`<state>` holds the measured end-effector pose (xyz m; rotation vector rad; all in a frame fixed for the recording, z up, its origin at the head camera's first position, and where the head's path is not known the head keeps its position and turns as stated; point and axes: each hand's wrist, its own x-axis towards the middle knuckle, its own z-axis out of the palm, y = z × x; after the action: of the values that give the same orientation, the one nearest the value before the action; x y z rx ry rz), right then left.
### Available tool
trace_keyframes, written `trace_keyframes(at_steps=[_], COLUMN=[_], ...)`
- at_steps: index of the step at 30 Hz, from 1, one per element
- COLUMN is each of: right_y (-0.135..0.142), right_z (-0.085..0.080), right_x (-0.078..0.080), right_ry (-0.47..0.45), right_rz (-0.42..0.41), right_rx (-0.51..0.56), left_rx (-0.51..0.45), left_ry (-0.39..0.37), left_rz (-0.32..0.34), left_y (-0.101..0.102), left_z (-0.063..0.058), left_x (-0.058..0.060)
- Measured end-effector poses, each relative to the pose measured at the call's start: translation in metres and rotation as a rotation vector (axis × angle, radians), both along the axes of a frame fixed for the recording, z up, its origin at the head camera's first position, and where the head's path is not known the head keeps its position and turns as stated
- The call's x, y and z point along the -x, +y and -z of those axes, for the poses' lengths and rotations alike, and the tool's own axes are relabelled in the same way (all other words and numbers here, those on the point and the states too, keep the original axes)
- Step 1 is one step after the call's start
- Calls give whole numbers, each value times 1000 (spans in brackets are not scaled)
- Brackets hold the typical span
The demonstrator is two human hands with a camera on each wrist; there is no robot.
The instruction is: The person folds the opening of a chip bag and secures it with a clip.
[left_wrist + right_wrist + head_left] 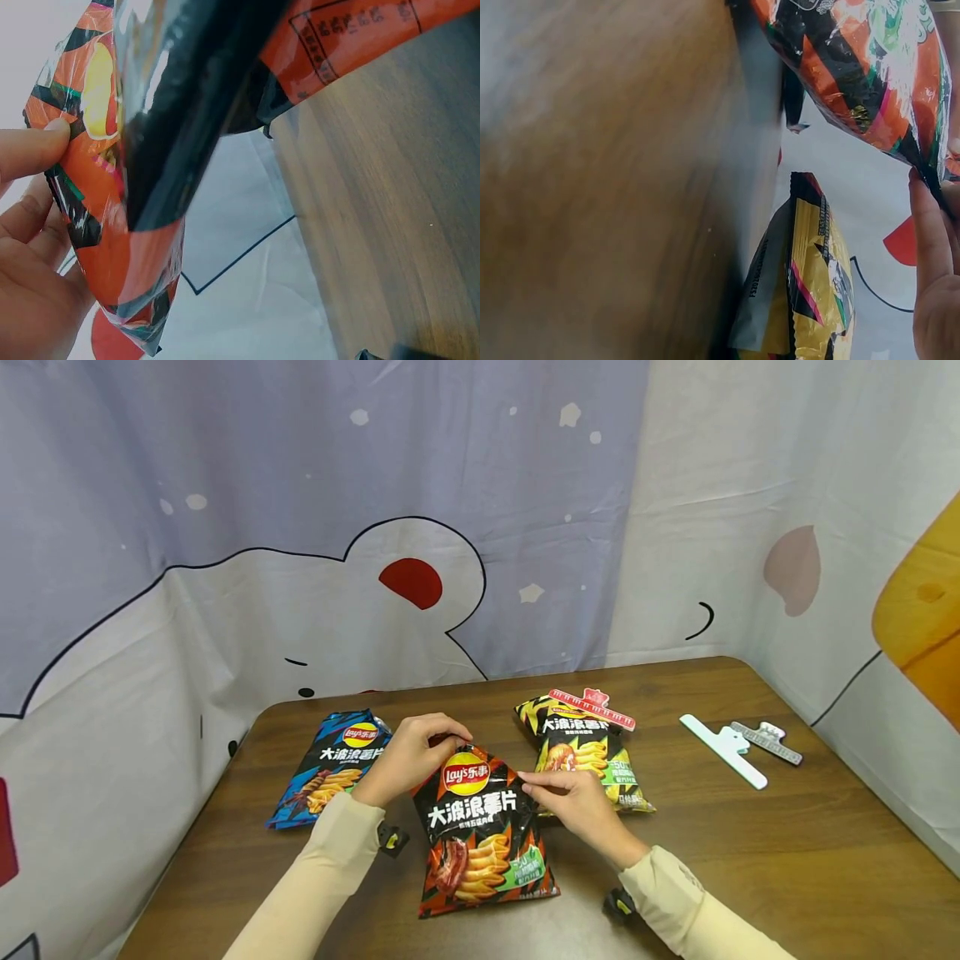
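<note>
Black-and-red chip bag (480, 839), held at both top corners
Left grip (414, 755) and right grip (579, 803) — each pinched closed on its edge; it's between blue bag (330, 770) and yellow bag (585, 752), nearer the person.

Glossy plastic chip bags (486, 831)

Left grip (411, 755): pinches red-black Lay's bag (468, 839) near its top
Right grip (576, 800): pinches its right edge
Counter (757, 860): blue Lay's bag (330, 777), yellow chip bag (573, 756) (red clip (588, 707) atop), mint clip (720, 748), grey clip (776, 747)
</note>
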<state>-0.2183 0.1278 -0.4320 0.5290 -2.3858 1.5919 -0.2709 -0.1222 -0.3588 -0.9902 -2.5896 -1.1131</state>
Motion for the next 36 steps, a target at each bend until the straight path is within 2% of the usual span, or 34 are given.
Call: trace_keyframes(at_steps=[6,16,24,30,36], right_y=[1,2,3,6,8], right_z=[-1,1,-1,-1,1], right_x=[-1,0,-1,-2,0], right_ry=[-11,-71,-49,56,249], right_rz=[-4,-9,-4,-24,-78], right_rx=[-1,18,5,-65,-127], left_rx=[10,30,29,4,-15], left_ry=[17,-26,-30,-39,-21], left_rz=[1,20,15,51,98], left_y=[0,-1,0,-1,-2], left_z=[1,6,3,1,2], left_x=[0,2,3,3,5])
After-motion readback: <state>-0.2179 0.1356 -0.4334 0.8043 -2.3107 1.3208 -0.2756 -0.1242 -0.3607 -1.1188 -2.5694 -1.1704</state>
